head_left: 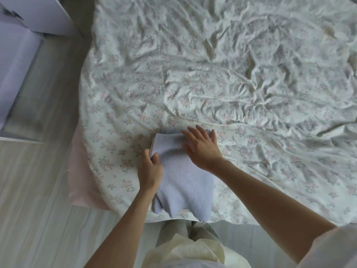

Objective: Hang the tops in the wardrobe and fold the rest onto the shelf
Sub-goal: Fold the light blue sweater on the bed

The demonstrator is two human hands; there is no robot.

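- I see the fingers of the left hand curled, pinching the stacked left edge of the lilac knit garment near its far corner.
- The right hand lies flat on the far end of the garment, fingers straight and slightly spread, pressing the fold down.
- The garment sits on the bed at the lower centre of the frame, its near end reaching the bed edge just above my legs.
- Its long axis runs from the bottom of the frame up toward the middle, tilted slightly left; the folded, layered end points away from me, and the looser end points toward me.
- My judgement: the near end could slide off the bed edge if I tug with the pinching hand, since little holds it there.
- The layers at the left edge may splay if the pinch lets go before the flat hand has set the crease.
- The rumpled floral sheet beneath could drag and skew the fold.
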